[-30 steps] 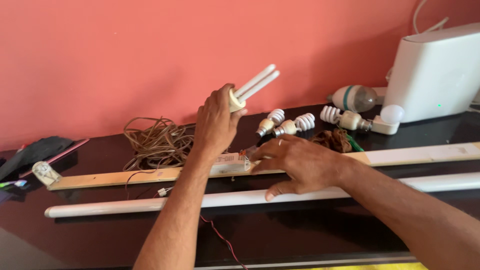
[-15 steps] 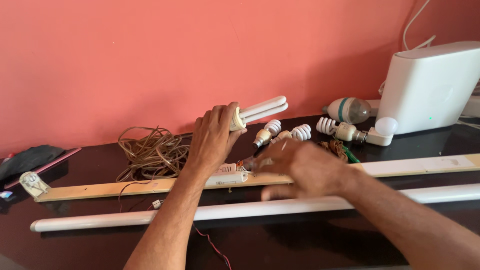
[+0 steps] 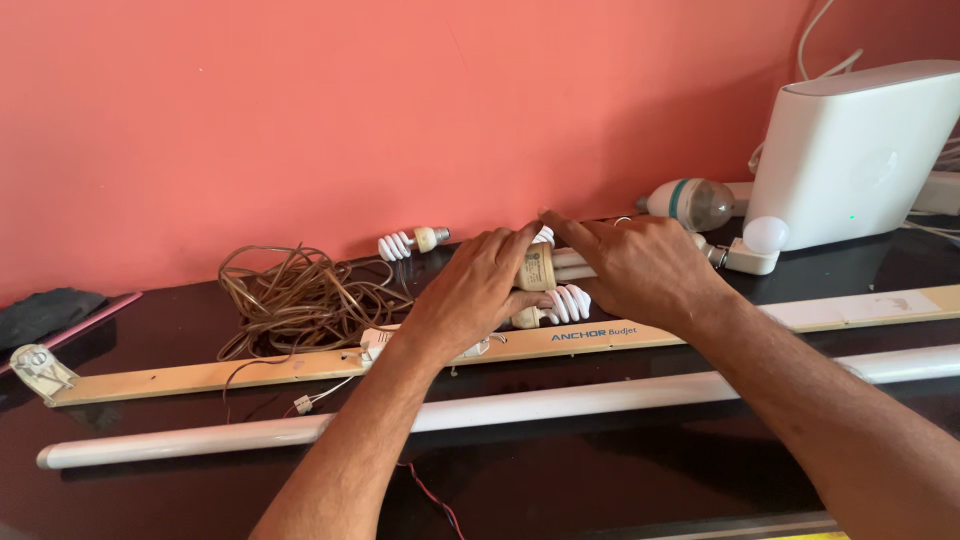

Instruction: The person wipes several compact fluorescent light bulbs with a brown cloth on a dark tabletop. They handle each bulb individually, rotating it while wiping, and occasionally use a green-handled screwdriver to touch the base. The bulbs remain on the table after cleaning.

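Head view, looking down on a dark tabletop (image 3: 600,480) against a salmon wall. Left hand (image 3: 480,290) wrapped loosely round the cream base of a tube-type lamp (image 3: 548,266), lying low above the wooden batten (image 3: 300,368). Right hand (image 3: 640,265) draped over the lamp's white tubes, fingers curled, seemingly gripping, though the palm side hidden. Spiral bulb (image 3: 560,303) just beneath the hands, another spiral bulb (image 3: 410,242) near the wall. Tangled brown wire coil (image 3: 295,295) to the left, long fluorescent tube (image 3: 480,410) in front, white box (image 3: 850,150) at right.

Perhaps three spiral bulbs (image 3: 412,242), one long tube (image 3: 560,405), one wire coil (image 3: 295,295).
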